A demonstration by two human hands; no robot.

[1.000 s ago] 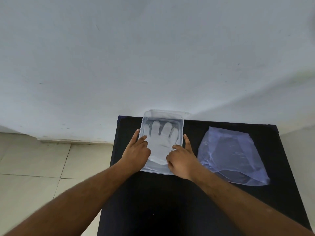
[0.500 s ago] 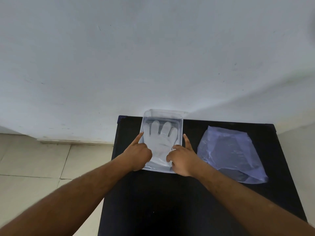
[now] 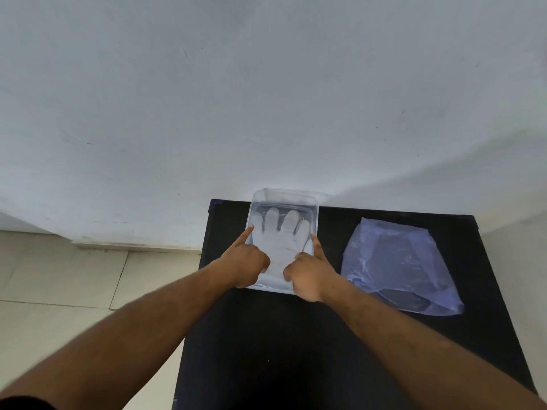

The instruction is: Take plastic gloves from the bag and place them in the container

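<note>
A clear, rectangular plastic container sits at the far edge of a black surface, against a white wall. A translucent white plastic glove lies flat inside it, its finger shapes pointing toward the wall. The left hand rests over the container's near left part, its fingers curled in except the index finger, which stretches out along the left rim; it grips nothing. The right hand mirrors it on the near right part, index finger extended along the right rim, the rest folded, also holding nothing. A crumpled bluish transparent plastic bag lies on the surface just right of the right hand.
</note>
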